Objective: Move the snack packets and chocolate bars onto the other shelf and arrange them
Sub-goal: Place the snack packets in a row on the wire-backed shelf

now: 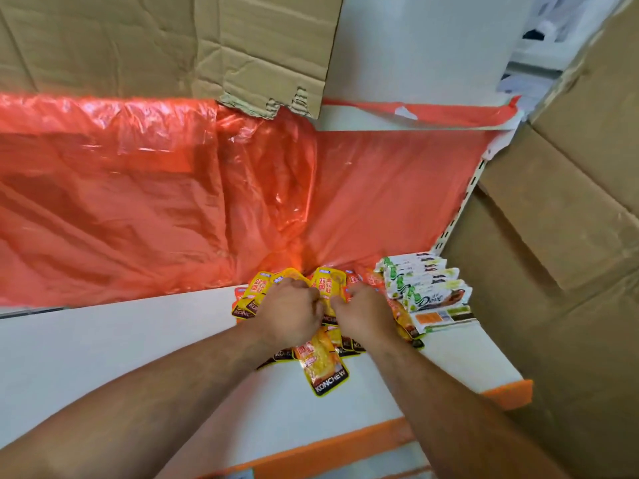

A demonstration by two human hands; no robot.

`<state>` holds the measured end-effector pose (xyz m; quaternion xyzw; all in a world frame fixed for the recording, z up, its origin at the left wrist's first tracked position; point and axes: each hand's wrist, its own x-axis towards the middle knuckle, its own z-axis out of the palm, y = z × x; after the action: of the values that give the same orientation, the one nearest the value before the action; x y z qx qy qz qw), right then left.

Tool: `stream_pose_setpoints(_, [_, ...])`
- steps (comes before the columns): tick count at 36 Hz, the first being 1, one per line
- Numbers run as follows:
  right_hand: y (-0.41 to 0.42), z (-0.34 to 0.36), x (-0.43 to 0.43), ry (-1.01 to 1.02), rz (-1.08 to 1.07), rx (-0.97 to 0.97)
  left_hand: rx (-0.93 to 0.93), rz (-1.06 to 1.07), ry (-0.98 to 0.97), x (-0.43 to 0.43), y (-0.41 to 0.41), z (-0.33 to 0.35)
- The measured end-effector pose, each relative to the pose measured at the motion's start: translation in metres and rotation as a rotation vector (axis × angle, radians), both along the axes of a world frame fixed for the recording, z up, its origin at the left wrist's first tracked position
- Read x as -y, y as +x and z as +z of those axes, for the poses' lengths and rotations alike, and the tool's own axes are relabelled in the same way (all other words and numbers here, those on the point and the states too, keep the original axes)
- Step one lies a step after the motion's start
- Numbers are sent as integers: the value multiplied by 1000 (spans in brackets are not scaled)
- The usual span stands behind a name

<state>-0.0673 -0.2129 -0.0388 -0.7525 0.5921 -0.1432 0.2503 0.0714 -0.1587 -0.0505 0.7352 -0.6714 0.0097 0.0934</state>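
Note:
Several yellow snack packets (pixel 323 366) marked KONCHEW lie in a loose pile on the white shelf (pixel 103 350), toward its right end against the back. My left hand (pixel 288 314) and my right hand (pixel 364 314) are both down on the pile, fingers curled into the packets at its back. One packet lies flat just in front of my hands. To the right of the pile, white and green Dove chocolate bars (pixel 425 283) stand in a leaning row beside the shelf's right upright.
Red plastic sheeting (pixel 155 202) covers the back wall behind the shelf. Cardboard (pixel 553 219) stands at the right side and more hangs above. The shelf has an orange front edge (pixel 508 392), with another orange-edged shelf below.

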Motion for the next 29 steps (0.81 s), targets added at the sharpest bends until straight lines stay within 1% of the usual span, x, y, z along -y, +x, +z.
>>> stream_pose_setpoints(4, [-1,3,3,45,5,66,-78,65,8,3,-9,5])
stream_pose_setpoints(9, [-3,1,5,139,-27,163,-389,258,4,5,-17,8])
stream_pose_setpoints(14, [-3,4,-1,183,8,177,-705,451,42,7,-21,14])
stream_pose_setpoints(18, [-2,8,-8,206,0,261,-876,554,29,4,-24,19])
stream_pose_setpoints(21, [-1,9,-11,260,-4,365,-968,628,-25,-1,-23,17])
stream_pose_setpoints(24, [2,5,-12,339,-20,479,-1074,669,-55,-8,-23,20])
stream_pose_setpoints(29, [13,-12,-17,383,-8,598,-1373,674,-85,-26,-20,15])
